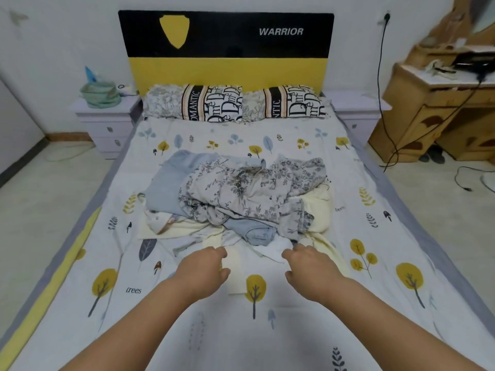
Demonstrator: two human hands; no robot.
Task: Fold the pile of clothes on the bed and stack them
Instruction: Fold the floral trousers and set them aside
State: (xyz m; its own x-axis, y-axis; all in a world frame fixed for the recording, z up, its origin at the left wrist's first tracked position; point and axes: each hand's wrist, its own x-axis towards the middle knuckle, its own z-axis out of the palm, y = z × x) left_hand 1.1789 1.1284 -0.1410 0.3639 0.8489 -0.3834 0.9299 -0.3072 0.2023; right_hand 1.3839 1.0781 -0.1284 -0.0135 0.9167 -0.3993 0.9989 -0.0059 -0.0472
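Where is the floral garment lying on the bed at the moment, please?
In the head view, the floral garment tops the pile mid-bed, overlapping the light blue garment on its left.

Soft crumpled cloth pile [241,199] on matt printed cotton-like sheet [267,330]; glossy headboard [227,33]; grainy wooden dresser [428,111].

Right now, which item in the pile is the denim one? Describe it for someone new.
Start at the bed, then the clothes pile at its middle. At the pile's near edge, just beyond the right hand, lies the crumpled light-blue jeans, the only piece with stitched seams.
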